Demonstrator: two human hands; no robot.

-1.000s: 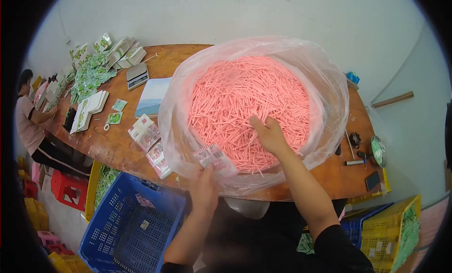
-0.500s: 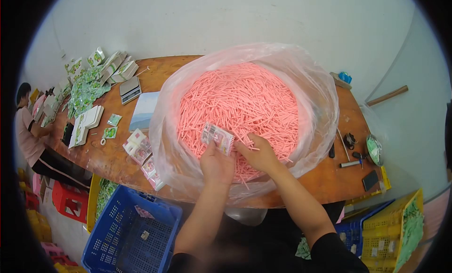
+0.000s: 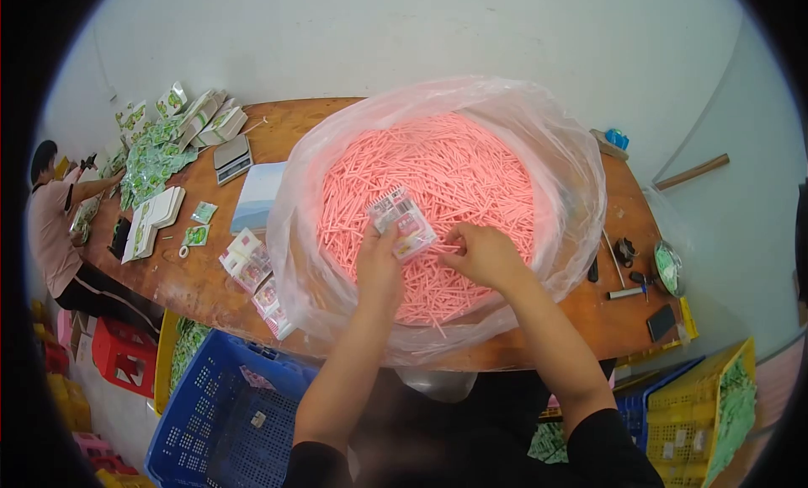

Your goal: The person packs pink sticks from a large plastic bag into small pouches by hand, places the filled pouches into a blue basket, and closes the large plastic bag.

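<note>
1. Holds printed packet (image 3: 414,225) at frame centre in left hand (image 3: 379,273), thumb against it, grip nearly closed; other fingers mostly hidden.
2. Pinches a few pink sticks (image 3: 449,247) in right hand (image 3: 488,256), fingers curled beside packet's right edge; cannot tell exact count.
3. Could scatter sticks onto pink heap (image 3: 454,168) inside plastic bag (image 3: 576,185) through loose pinch.
4. May snap sticks against packet edge through poor alignment, or drop packet through slack grip.

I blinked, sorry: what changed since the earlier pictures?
The left hand moved its sachet inward over the pink sticks; the right hand picked up a few, bringing them beside it. The co-worker reached toward the green packets. The blue crate stayed put.
</note>
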